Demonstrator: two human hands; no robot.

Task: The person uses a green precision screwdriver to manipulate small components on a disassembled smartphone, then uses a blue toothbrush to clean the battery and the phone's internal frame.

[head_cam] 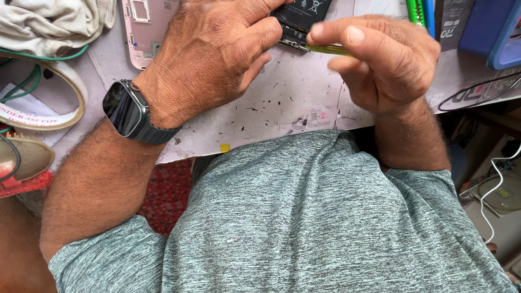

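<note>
My left hand (209, 54) lies over an opened pink phone body (144, 30) on the worktable, fingers pressing down beside a black battery (304, 13) at the top edge. A dark smartwatch (127, 111) sits on that wrist. My right hand (382, 59) pinches a thin yellow-green tool (328, 50), its tip touching the lower edge of the battery next to my left fingertips. Most of the phone is hidden under my left hand.
A stained white work mat (282, 100) covers the table. A roll of tape (59, 81) and a beige cloth (54, 19) lie at the left. Blue boxes (488, 27) stand at the top right, a white cable (496, 187) hangs at the right.
</note>
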